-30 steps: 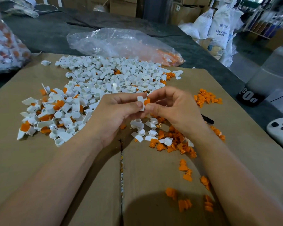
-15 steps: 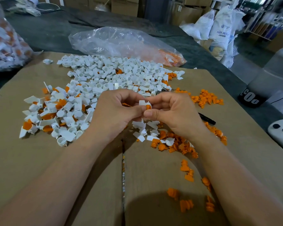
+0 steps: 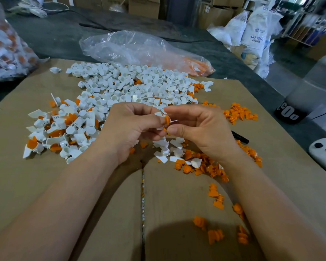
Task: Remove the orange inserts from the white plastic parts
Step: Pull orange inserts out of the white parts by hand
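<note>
The left hand (image 3: 132, 129) pinched the white plastic part (image 3: 159, 114), judged light and rigid, while the right hand (image 3: 199, 129) pinched the small orange insert (image 3: 167, 120) protruding from that part.

Close together — left hand (image 3: 128, 129) and right hand (image 3: 199, 129), fingers (image 3: 181, 109) curled in a pinch.
</note>
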